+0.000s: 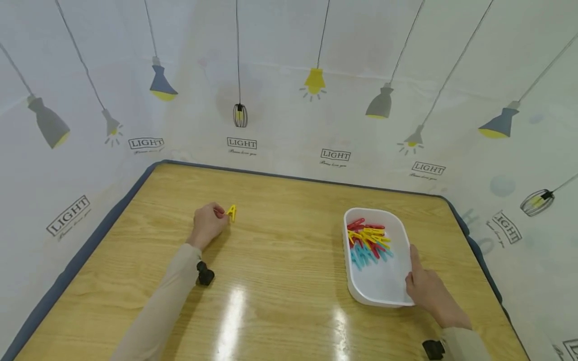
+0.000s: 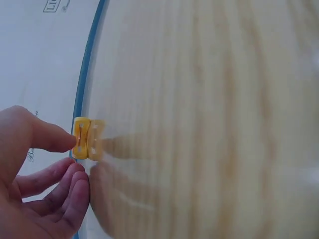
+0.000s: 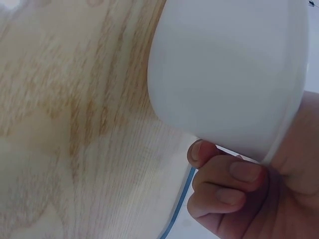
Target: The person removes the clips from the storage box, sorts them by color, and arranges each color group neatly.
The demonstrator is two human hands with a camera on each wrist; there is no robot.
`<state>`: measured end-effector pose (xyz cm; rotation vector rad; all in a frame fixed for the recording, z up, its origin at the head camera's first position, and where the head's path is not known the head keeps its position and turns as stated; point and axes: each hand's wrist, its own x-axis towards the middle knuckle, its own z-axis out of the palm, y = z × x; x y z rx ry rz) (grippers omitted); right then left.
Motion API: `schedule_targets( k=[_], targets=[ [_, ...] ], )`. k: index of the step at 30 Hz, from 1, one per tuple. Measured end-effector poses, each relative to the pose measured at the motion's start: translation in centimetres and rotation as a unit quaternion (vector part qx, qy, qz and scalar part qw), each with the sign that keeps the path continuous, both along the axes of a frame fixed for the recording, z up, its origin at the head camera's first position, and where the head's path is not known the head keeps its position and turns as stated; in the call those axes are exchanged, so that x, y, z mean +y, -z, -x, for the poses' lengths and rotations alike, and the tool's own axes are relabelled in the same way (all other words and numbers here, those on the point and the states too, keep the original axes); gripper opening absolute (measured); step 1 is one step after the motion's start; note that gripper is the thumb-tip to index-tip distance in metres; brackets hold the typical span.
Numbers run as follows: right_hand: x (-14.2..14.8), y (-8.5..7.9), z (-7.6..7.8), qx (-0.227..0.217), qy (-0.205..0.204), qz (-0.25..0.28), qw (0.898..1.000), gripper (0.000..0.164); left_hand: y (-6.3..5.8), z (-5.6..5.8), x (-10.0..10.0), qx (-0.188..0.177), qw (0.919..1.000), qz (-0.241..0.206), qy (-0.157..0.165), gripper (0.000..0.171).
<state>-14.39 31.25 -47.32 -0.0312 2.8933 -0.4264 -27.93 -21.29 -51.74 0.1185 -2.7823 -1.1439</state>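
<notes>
This looks like an indoor corner set up for recording: pale, creased sheets (image 1: 280, 30) printed with hanging lamps (image 1: 314, 80) and the word LIGHT (image 1: 242, 144) enclose a wood-grain table (image 1: 280, 260), and the person wears black wrist cameras (image 1: 205, 274). Whether it is inside a home or an office, the close view leaves unclear.

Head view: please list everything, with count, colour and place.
Table: one, light brown, centre
Border: one, dark blue, along table edge
Tub: one, white, table's right side
Clip pile: overlapping, uncountable, red, yellow and blue, in tub
Loose clip: one, yellow, table's left side
Backdrop: one, white, around table
Printed lamps: nine, grey, blue, yellow or black, on backdrop
LIGHT labels: seven, black, on backdrop
Wrist devices: two, black, at cuffs
Sleeves: two, beige, lower edge
Left hand: one, bare, at loose clip
Right hand: one, bare, gripping tub
</notes>
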Motion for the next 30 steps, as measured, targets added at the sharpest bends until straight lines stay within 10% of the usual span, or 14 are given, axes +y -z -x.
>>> schedule_targets(
  k=[9, 19, 30],
  targets=[
    [0.2, 0.0, 0.1, 0.010, 0.005, 0.000, 1.000, 0.071, -4.0, 1.4, 2.5, 0.040, 0.9990, 0.011, 0.015, 0.022],
    [0.5, 0.4, 0.4, 0.010, 0.010, 0.007, 1.000, 0.071, -9.5, 3.2, 13.9, 0.041, 0.9920, -0.012, 0.119, 0.016],
    [0.7, 0.6, 0.4, 0.014, 0.012, 0.009, 1.000, 0.072, -10.5, 3.3, 24.5, 0.021, 0.9725, 0.013, 0.231, 0.015]
  ],
)
